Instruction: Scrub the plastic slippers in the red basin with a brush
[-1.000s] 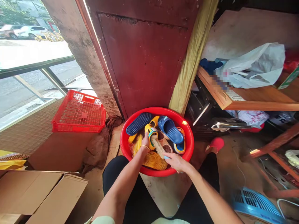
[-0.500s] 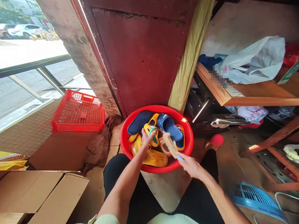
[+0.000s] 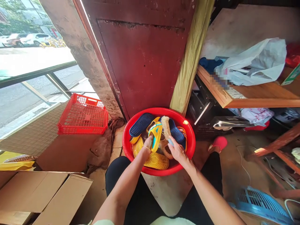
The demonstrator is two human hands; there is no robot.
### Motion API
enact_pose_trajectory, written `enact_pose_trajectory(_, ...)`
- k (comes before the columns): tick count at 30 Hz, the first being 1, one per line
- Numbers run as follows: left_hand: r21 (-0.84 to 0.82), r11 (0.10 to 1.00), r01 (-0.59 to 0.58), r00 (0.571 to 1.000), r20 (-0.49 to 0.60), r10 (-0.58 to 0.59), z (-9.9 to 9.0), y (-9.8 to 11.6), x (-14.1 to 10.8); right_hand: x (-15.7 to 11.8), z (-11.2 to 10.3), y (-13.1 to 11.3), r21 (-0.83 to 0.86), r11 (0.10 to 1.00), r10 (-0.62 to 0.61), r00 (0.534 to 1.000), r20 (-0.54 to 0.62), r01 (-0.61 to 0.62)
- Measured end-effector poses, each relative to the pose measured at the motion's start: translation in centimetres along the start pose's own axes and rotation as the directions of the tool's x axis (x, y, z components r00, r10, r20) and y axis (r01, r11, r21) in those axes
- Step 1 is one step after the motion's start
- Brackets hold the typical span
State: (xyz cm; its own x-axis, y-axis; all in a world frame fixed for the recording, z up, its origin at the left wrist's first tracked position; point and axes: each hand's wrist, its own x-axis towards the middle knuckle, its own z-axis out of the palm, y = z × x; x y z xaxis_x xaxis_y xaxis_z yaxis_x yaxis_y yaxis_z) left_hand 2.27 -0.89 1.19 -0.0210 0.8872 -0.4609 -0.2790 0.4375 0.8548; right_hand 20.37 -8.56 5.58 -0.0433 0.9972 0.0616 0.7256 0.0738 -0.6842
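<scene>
A red plastic basin point(image 3: 131, 150) sits on the floor between my knees, holding several slippers. My left hand point(image 3: 147, 145) grips a yellow slipper with teal trim point(image 3: 155, 136) inside the basin. My right hand point(image 3: 178, 152) holds a scrubbing brush point(image 3: 166, 127) by its pale blue handle, with the tan bristles up against that slipper. Beneath them lie a navy slipper point(image 3: 140, 124), a blue slipper point(image 3: 177, 133), a ribbed yellow sole point(image 3: 156, 161) and a brown-lined slipper point(image 3: 167, 150). The brush partly hides the blue slipper.
A dark red door panel point(image 3: 140, 62) rises behind the basin. A red plastic crate point(image 3: 82, 115) and brown cloth point(image 3: 100, 147) are on the left, above a cardboard box point(image 3: 39, 193). A wooden shelf point(image 3: 257, 103) with a white plastic bag point(image 3: 250, 64) is right; a blue fan point(image 3: 260, 204) is low right.
My right hand has moved up and left into the basin, bringing the brush from the lower right onto the yellow slipper. My left hand has turned that slipper more upright.
</scene>
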Motion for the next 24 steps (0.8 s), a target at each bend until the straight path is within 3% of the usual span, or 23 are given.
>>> enact_pose_trajectory(3,0.028,0.994,-0.110,0.991,-0.073,0.111,0.7,-0.2,0.6,-1.2,0.7,-1.4,0.007,1.000,-0.025,0.998,-0.057,0.026)
enact_pose_trajectory(5,0.030,0.982,-0.187,0.980,-0.057,0.189,1.4,-0.4,0.5,-1.5,1.3,-2.9,-0.006,1.000,-0.024,0.996,-0.084,0.024)
enact_pose_trajectory(9,-0.038,0.988,-0.150,0.966,0.205,0.154,2.2,0.2,-0.9,-0.3,0.9,-4.8,0.027,0.999,-0.024,0.990,-0.142,0.028)
enact_pose_trajectory(11,-0.064,0.981,-0.183,0.912,0.362,0.194,2.1,1.0,-1.3,1.0,-0.7,-4.4,0.048,0.998,-0.019,0.974,-0.226,0.031)
enact_pose_trajectory(13,-0.065,0.964,-0.259,0.867,0.424,0.262,1.7,1.8,-1.2,2.6,-3.0,-3.1,0.043,0.999,0.008,0.941,-0.337,0.007)
enact_pose_trajectory(16,0.151,0.924,-0.351,0.894,0.348,0.283,1.1,1.7,-0.2,5.4,-6.4,-0.1,0.040,0.998,0.057,0.921,-0.384,-0.045)
enact_pose_trajectory(19,0.559,0.739,-0.376,0.926,0.245,0.286,0.9,0.0,0.5,7.2,-8.4,3.1,0.051,0.988,0.153,0.945,-0.290,-0.145)
enact_pose_trajectory(22,0.807,0.519,-0.281,0.941,0.126,0.314,0.8,-1.8,0.5,7.5,-8.8,5.2,-0.031,0.970,0.232,0.958,-0.169,-0.240)
enact_pose_trajectory(24,0.880,0.443,-0.169,0.953,0.031,0.302,0.6,-2.3,0.6,7.0,-8.4,5.9,-0.107,0.964,0.221,0.956,-0.194,-0.245)
